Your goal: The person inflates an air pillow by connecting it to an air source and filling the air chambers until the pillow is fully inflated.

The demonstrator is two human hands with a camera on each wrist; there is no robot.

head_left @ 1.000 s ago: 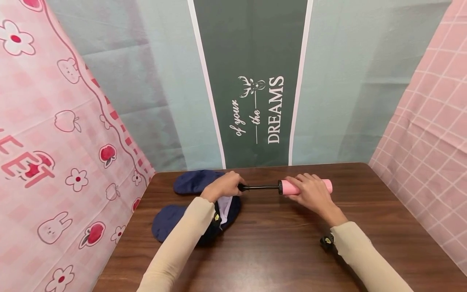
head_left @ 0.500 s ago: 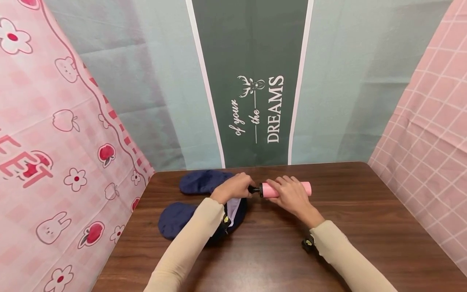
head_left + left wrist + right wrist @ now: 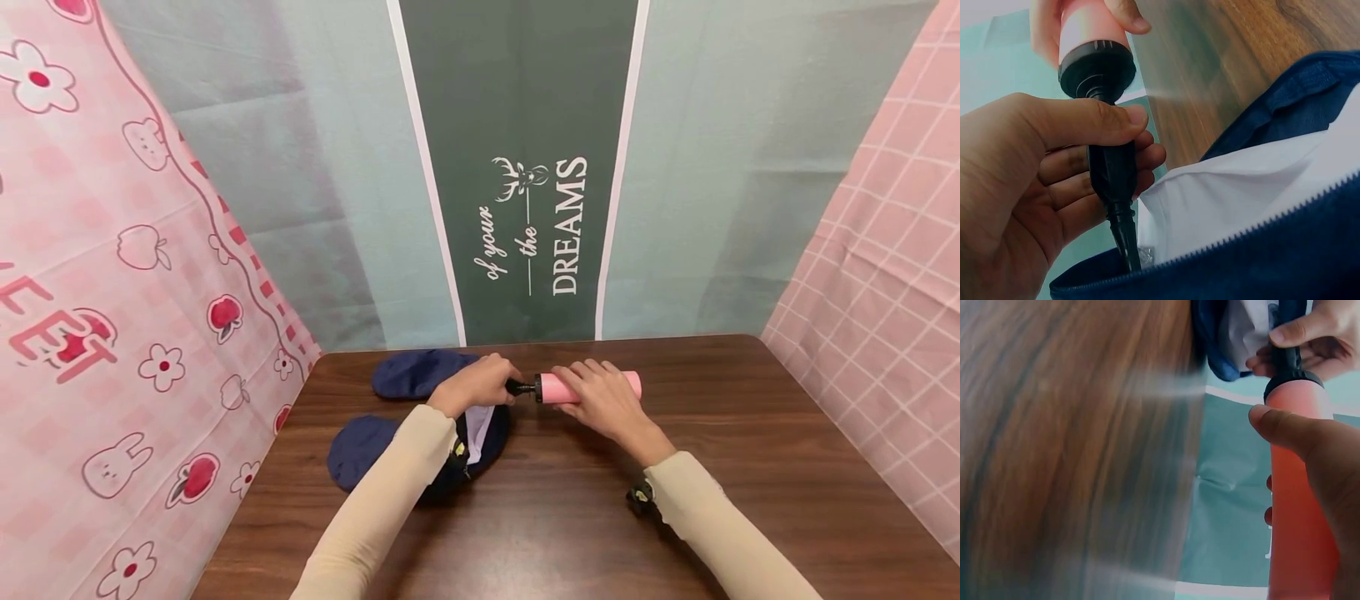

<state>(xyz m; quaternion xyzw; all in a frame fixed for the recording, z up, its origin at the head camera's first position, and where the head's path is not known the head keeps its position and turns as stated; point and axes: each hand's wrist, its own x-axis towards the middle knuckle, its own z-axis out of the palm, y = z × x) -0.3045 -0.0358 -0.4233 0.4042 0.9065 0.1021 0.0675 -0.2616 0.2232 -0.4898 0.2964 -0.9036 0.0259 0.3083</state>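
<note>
A pink hand pump (image 3: 553, 389) lies level above the back of the table. My right hand (image 3: 606, 402) grips its pink barrel. My left hand (image 3: 478, 387) pinches the black nozzle end (image 3: 1113, 172) between thumb and fingers. In the left wrist view, the nozzle's tapered tip points down at the unzipped opening of a navy U-shaped neck pillow (image 3: 420, 372). White material (image 3: 1229, 187) shows inside that opening. Whether the tip is joined to a valve is hidden behind the zipper edge. My left forearm covers part of the pillow.
Beneath is a brown wood-grain table (image 3: 555, 517). A green and grey-blue cloth (image 3: 525, 100) hangs behind its back edge. Pink patterned cloth (image 3: 150, 275) hangs at the left, pink checked cloth (image 3: 892, 250) at the right. A small black wrist camera (image 3: 640, 497) sits at my right cuff.
One second ago a long black rod showed between my hands. My right hand has since moved left with the barrel, and the rod has slid inside. The last half second shows little change.
</note>
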